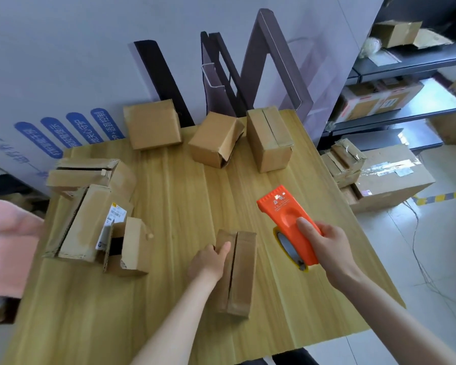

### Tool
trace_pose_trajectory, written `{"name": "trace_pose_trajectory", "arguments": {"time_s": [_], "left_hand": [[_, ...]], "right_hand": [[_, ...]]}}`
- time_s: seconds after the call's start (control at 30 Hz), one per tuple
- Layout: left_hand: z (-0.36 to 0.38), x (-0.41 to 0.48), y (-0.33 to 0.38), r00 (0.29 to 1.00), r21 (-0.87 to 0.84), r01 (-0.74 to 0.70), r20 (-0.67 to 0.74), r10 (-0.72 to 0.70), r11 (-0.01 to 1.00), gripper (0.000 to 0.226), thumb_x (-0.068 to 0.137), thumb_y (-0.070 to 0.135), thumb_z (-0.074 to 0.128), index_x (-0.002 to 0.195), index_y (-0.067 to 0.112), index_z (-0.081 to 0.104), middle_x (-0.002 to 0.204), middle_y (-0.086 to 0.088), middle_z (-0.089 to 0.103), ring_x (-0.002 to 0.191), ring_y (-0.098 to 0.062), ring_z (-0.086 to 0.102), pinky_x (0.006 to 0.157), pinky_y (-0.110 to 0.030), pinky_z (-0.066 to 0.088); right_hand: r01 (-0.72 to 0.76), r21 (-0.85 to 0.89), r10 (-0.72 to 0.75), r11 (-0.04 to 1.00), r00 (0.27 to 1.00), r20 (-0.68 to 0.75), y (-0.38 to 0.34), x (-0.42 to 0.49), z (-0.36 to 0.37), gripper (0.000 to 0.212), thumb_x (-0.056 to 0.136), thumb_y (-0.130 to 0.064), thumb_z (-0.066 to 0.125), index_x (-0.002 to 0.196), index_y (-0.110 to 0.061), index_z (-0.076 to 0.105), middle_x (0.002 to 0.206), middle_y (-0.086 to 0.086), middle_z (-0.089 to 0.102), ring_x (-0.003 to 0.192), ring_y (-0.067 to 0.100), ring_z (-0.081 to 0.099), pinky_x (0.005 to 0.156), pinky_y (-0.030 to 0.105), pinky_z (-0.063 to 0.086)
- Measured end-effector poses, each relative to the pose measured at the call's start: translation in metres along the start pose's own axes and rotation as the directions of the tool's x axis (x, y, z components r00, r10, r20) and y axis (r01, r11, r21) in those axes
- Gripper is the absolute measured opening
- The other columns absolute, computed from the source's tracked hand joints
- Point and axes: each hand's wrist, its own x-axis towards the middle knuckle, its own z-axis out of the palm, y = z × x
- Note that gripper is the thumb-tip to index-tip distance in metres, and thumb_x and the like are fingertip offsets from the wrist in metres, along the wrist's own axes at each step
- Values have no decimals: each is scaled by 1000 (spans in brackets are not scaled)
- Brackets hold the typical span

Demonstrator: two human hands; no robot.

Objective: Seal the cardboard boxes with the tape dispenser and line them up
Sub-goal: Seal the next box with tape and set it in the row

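- Right hand (327,248) is wrapped around the handle end of the orange tape dispenser (290,222), thumb pressed on its top face, tape roll visible underneath; the toothed end points away from the person, which suits drawing tape along a seam.
- Left hand (211,262) rests on the near box (237,272), fingers curled over the box's left flap and thumb up by the far edge. It presses down rather than lifts; judged purpose: hold the flaps shut and stop the box sliding.
- Near box lies on the wooden table (169,193), its centre seam running away from the person and showing no tape. The dispenser sits just right of this box, level with its far end.
- Judged step: bring the dispenser over the seam and start taping.
- Beyond the near box, at the table's far edge, three boxes (153,125) stand loosely spaced and at differing angles; the middle one is tipped with its flaps open.
- Left of the near box, a cluster of open boxes (90,219) lies with flaps splayed, one bearing a white label.
- Lining up is not yet done.
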Motion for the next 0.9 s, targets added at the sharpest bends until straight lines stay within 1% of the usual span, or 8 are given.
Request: {"name": "trace_pose_trajectory", "arguments": {"time_s": [0.1,0.2,0.27,0.37,0.5,0.6,0.77,0.9], "left_hand": [[2,-11,6,998,-84,-6,-69,0,996,61,96,58,29,135,13,44,132,-6,53,119,-27,52,90,-36,44],[-20,-16,25,976,-233,-150,-187,107,961,49,93,40,47,139,21,43,134,-1,51,121,-20,49,94,-36,44],[-54,-25,47,954,-488,-265,-261,151,832,35,93,33,48,125,21,57,122,0,61,107,-16,56,84,-30,45],[-109,-45,70,959,-793,-269,-171,225,546,30,99,41,42,104,21,65,104,-1,70,98,-19,63,85,-34,47],[-148,-67,78,928,-822,-234,-31,370,519,43,100,46,38,105,16,69,98,-3,73,89,-15,67,88,-36,51],[-161,-79,79,908,-826,-278,-60,414,490,35,99,40,46,102,17,72,101,-7,73,89,-15,67,88,-36,51],[-168,-90,82,885,-822,-347,-128,447,452,21,90,31,64,103,17,71,88,2,72,82,-9,65,79,-28,52],[-173,-98,86,900,-830,-336,-144,411,445,10,82,29,71,87,20,70,77,6,71,75,-7,65,74,-26,53]], "right_hand": [[32,-36,-29,999,996,79,-10,6,2,27,91,-29,62,81,-6,69,58,21,64,42,29,57,38,32,48],[92,-58,-83,994,986,146,-23,10,-2,26,91,-25,63,84,-1,68,64,28,64,47,31,59,40,35,51],[145,-82,-129,986,976,175,-32,12,-7,22,91,-23,63,83,-2,68,69,33,63,49,31,59,40,35,52],[216,-88,-192,972,956,220,-46,12,-14,18,89,-22,67,86,-4,69,69,33,62,48,30,59,41,37,53],[317,-87,-287,944,923,255,-66,9,-20,20,83,-27,70,78,-8,70,55,18,60,42,28,57,41,45,52],[376,-102,-341,921,905,255,-77,8,-23,19,89,-16,66,76,-2,67,52,11,57,40,26,56,42,49,50],[435,-119,-394,892,880,266,-88,5,-24,17,89,-14,66,71,-13,67,49,3,59,40,24,57,41,45,50],[490,-150,-438,859,854,282,-93,4,-24,16,87,-17,67,72,-14,68,52,5,60,41,25,59,40,49,50]]}}
